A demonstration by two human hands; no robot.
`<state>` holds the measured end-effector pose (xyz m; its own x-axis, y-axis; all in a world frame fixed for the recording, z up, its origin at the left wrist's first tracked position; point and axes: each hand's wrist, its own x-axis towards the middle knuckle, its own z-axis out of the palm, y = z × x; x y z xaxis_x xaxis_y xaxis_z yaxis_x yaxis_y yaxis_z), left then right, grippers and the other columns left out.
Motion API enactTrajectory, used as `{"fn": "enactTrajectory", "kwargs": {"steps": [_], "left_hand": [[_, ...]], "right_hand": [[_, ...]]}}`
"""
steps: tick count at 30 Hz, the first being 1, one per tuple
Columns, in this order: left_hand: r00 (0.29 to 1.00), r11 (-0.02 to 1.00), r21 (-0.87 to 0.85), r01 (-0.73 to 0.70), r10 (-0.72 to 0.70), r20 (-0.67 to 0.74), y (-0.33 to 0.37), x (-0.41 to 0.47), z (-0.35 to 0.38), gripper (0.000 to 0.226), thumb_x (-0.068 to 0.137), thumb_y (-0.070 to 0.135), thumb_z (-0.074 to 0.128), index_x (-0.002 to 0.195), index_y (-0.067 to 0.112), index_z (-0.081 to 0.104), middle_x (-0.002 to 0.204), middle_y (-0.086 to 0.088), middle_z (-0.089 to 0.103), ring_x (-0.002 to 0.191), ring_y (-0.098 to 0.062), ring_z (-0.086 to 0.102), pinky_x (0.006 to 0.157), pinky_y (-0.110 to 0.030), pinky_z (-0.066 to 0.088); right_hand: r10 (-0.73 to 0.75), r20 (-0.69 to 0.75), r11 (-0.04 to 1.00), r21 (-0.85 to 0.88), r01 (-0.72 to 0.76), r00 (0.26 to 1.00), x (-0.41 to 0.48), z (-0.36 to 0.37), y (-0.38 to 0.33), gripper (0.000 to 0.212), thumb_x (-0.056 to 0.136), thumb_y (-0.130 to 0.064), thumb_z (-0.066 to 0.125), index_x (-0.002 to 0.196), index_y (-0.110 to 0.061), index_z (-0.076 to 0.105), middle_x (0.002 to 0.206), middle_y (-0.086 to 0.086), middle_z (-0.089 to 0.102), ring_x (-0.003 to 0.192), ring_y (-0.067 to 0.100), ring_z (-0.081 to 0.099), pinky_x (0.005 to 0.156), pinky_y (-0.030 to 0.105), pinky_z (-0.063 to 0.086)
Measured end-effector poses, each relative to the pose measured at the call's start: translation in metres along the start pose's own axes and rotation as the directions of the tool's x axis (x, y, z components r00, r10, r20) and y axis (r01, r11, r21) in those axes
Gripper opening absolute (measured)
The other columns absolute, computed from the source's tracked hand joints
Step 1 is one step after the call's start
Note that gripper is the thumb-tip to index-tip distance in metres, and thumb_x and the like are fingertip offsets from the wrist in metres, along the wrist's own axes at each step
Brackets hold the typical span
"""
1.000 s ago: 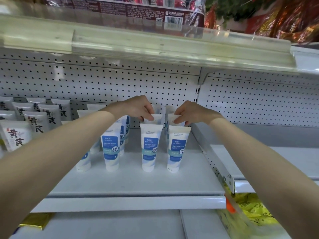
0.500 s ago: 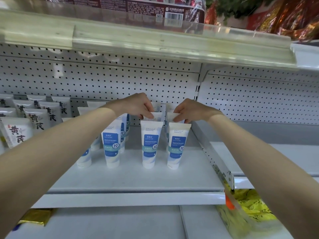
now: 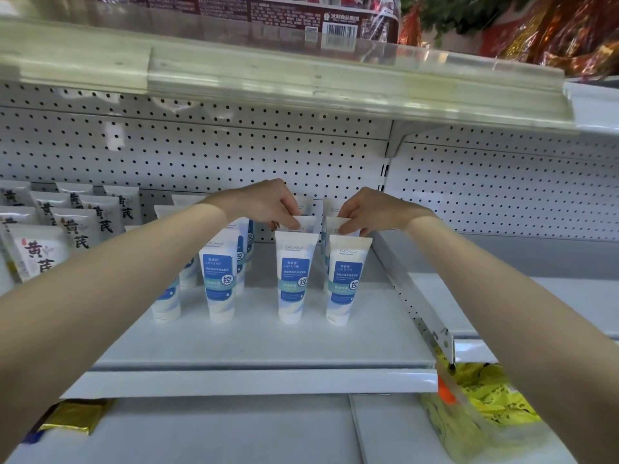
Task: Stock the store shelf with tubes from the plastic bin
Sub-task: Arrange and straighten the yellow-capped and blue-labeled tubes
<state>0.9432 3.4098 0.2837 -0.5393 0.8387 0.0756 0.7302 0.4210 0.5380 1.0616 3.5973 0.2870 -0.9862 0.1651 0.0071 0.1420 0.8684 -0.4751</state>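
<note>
Several white tubes with blue labels stand cap-down in rows on the white shelf (image 3: 254, 349). My left hand (image 3: 268, 204) pinches the flat top of a second-row tube (image 3: 303, 224), just behind the front tube (image 3: 294, 279). My right hand (image 3: 365, 209) pinches the top of another second-row tube (image 3: 341, 226), behind the front right tube (image 3: 346, 279). Both held tubes are mostly hidden by the tubes in front. More tubes stand to the left (image 3: 219, 279). The plastic bin is not in view.
White pouches with dark characters (image 3: 38, 259) fill the shelf's left end. A perforated divider (image 3: 412, 296) bounds the shelf on the right, with another shelf (image 3: 536, 296) beyond it. Above hangs a shelf edge (image 3: 301, 78). Yellow packets (image 3: 482, 406) and a gold packet (image 3: 72, 418) lie below.
Both hands stay pinched on the tops of the second-row tubes. The view has shifted slightly upward; the tubes have hardly moved.
</note>
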Motion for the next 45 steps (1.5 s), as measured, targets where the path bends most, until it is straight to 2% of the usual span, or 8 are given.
{"fn": "enactTrajectory", "kwargs": {"steps": [5,10,17,23,29,35,41,45], "left_hand": [[1.0,1.0,0.008,0.004,-0.004,0.002,-0.001,0.002,-0.003,0.007,0.081,0.02,0.071,0.088,0.018,0.072,0.089,-0.001,0.071,0.08,-0.017,0.065,0.069,-0.023,0.053],[0.999,0.999,-0.041,-0.011,0.009,-0.05,0.002,0.006,-0.017,0.013,0.081,0.02,0.071,0.093,0.014,0.071,0.093,0.0,0.07,0.087,-0.016,0.065,0.08,-0.03,0.054],[0.992,1.0,-0.006,-0.018,0.017,-0.127,-0.005,0.031,-0.027,0.026,0.08,0.02,0.072,0.104,0.011,0.069,0.103,-0.004,0.069,0.096,-0.02,0.064,0.091,-0.034,0.051],[0.996,0.998,0.063,0.008,-0.003,-0.085,-0.016,0.064,-0.024,0.047,0.08,0.021,0.073,0.123,0.007,0.059,0.124,-0.006,0.06,0.113,-0.018,0.056,0.102,-0.03,0.043],[0.999,0.996,0.077,0.04,-0.04,-0.011,-0.024,0.083,-0.022,0.045,0.082,0.021,0.071,0.123,0.007,0.059,0.118,-0.003,0.063,0.102,-0.012,0.057,0.09,-0.022,0.043],[0.998,0.998,0.025,0.051,-0.05,-0.031,-0.03,0.091,-0.018,0.026,0.082,0.013,0.07,0.108,0.009,0.068,0.096,0.001,0.065,0.081,-0.004,0.059,0.064,-0.015,0.048],[0.997,0.999,0.007,0.044,-0.043,-0.06,-0.03,0.091,-0.017,0.023,0.081,0.01,0.071,0.105,0.008,0.07,0.098,0.002,0.063,0.081,-0.004,0.059,0.061,-0.014,0.049],[0.998,0.999,0.0,0.051,-0.051,-0.042,-0.026,0.087,-0.017,0.023,0.081,0.011,0.071,0.104,0.007,0.069,0.098,0.002,0.063,0.09,-0.01,0.06,0.064,-0.015,0.051]], "right_hand": [[-0.011,-0.028,1.0,-0.006,0.011,1.0,0.001,-0.003,-0.002,0.013,0.081,-0.017,0.069,0.094,-0.016,0.07,0.09,0.0,0.068,0.082,0.011,0.06,0.067,0.02,0.052],[-0.015,-0.139,0.999,0.048,0.022,0.99,0.008,-0.012,-0.005,0.016,0.081,-0.023,0.069,0.095,-0.015,0.071,0.088,0.002,0.069,0.079,0.012,0.061,0.072,0.026,0.051],[-0.033,-0.201,0.999,0.009,0.036,0.979,0.03,-0.022,-0.003,0.028,0.084,-0.021,0.069,0.11,-0.011,0.067,0.101,-0.001,0.063,0.083,0.007,0.055,0.043,-0.001,0.033],[-0.002,-0.184,1.0,0.024,0.006,0.983,0.057,-0.023,0.008,0.04,0.081,-0.019,0.072,0.118,-0.009,0.062,0.119,0.009,0.062,0.112,0.019,0.057,0.078,0.012,0.044],[0.058,-0.103,0.996,-0.06,-0.064,0.993,0.077,-0.021,0.019,0.046,0.082,-0.022,0.071,0.124,-0.01,0.057,0.123,0.01,0.06,0.114,0.022,0.055,0.097,0.025,0.042],[0.057,-0.086,0.992,-0.108,-0.067,0.995,0.086,-0.014,0.028,0.036,0.085,-0.022,0.068,0.118,-0.01,0.063,0.114,0.006,0.063,0.101,0.019,0.058,0.082,0.025,0.044],[0.088,-0.054,0.995,-0.039,-0.09,0.995,0.084,-0.014,0.03,0.022,0.088,-0.013,0.061,0.107,-0.004,0.067,0.093,0.005,0.062,0.08,0.017,0.059,0.077,0.029,0.054],[0.086,-0.035,0.995,-0.052,-0.087,0.996,0.08,-0.017,0.028,0.024,0.089,-0.014,0.061,0.11,-0.005,0.066,0.107,0.009,0.065,0.077,0.015,0.062,0.069,0.02,0.054]]}}
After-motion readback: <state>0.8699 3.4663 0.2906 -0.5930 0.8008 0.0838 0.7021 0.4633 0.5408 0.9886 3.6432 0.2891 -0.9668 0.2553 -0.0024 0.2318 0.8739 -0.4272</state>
